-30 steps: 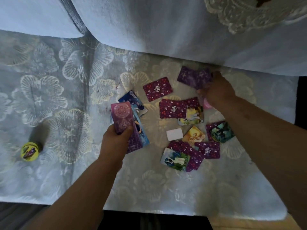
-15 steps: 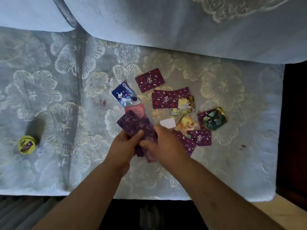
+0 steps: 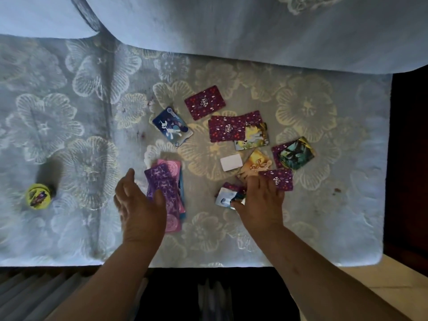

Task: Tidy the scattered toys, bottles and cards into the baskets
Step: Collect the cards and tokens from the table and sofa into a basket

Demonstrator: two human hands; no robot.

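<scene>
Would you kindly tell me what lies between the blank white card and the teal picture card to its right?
In the head view, an orange-gold picture card lies face up between the white card and the teal card.

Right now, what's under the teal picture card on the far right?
A purple-backed card pokes out from under the left edge of the teal card. Its face side, and anything else beneath, is covered and cannot be seen.

1. One wide-angle camera, worn on the person's head, looks steeply down onto a flowered cloth.
2. It is close: the left hand and right hand reach in from the near edge.
3. Scattered cards lie mid-frame, slightly right.
</scene>
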